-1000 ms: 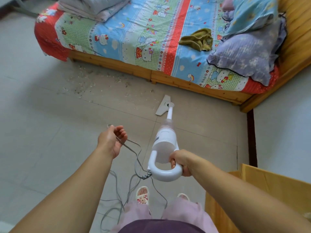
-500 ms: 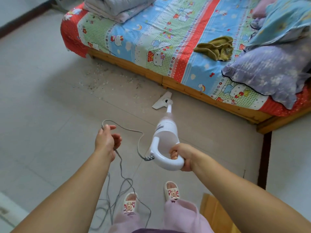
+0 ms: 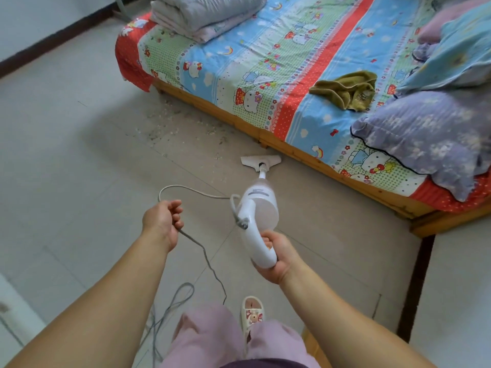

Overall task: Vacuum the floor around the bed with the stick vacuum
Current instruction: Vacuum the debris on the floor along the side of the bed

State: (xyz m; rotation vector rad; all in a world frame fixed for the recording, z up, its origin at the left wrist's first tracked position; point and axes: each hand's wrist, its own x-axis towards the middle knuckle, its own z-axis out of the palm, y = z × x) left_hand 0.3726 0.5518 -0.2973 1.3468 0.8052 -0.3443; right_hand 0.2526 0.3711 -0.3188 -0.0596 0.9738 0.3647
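The right hand (image 3: 276,257) has its fingers clenched round the looped handle at the near end of the white stick vacuum (image 3: 259,208); the vacuum's long axis runs from that handle away from the person towards the bed (image 3: 268,75), almost straight ahead, with the body raised and the thin tube sloping down to the floor head (image 3: 261,161); the head lies flat on the tiled floor (image 3: 66,144), its broad side across the tube, just beside the wooden bed frame; a scatter of pale crumbs and dust (image 3: 170,126) lies on the floor to the left of the head, along the bed's edge. The left hand (image 3: 162,221) grasps the grey power cord (image 3: 196,247), fingers curled round it; the cord arcs from that hand over to the vacuum's body, and its other run drops to loose loops on the floor near a slippered foot (image 3: 252,312). On the bed lie a folded quilt (image 3: 202,14), an olive cloth (image 3: 348,90) and a purple pillow (image 3: 430,136).
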